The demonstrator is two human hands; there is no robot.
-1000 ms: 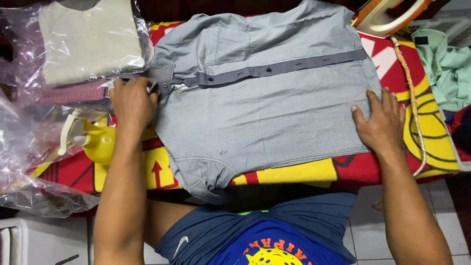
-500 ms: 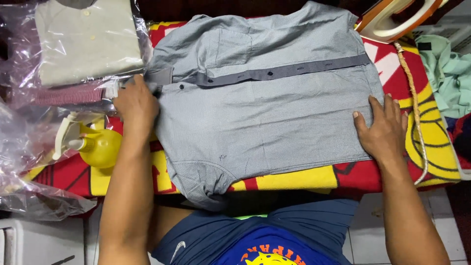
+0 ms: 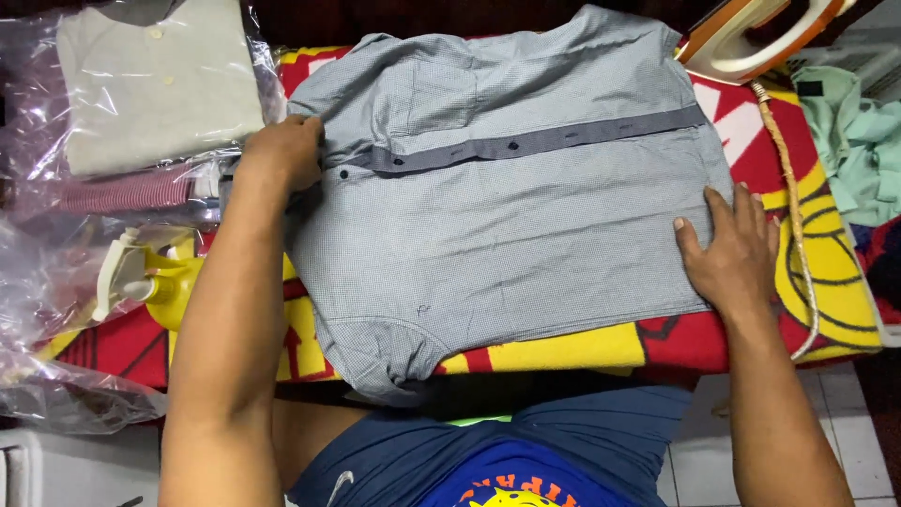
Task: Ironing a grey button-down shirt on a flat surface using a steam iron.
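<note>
A grey checked shirt (image 3: 507, 216) with a darker button strip lies flat across a red and yellow ironing board cover (image 3: 835, 282). My left hand (image 3: 282, 150) rests on the shirt's left end, by the collar, fingers curled at the fabric's edge. Whether it pinches the cloth I cannot tell. My right hand (image 3: 727, 249) lies flat, fingers apart, on the shirt's right end near the hem. One short sleeve hangs over the board's near edge.
A cream shirt in a clear plastic bag (image 3: 155, 84) lies at the far left over more bagged clothes. A yellow spray bottle (image 3: 155, 282) sits below it. An iron (image 3: 760, 33) stands at the far right with its braided cord (image 3: 793, 216). Green cloth (image 3: 854, 141) lies beyond.
My left hand has slid up along the shirt's left edge toward the collar. My right hand has stayed on the right end, shifting only slightly.
</note>
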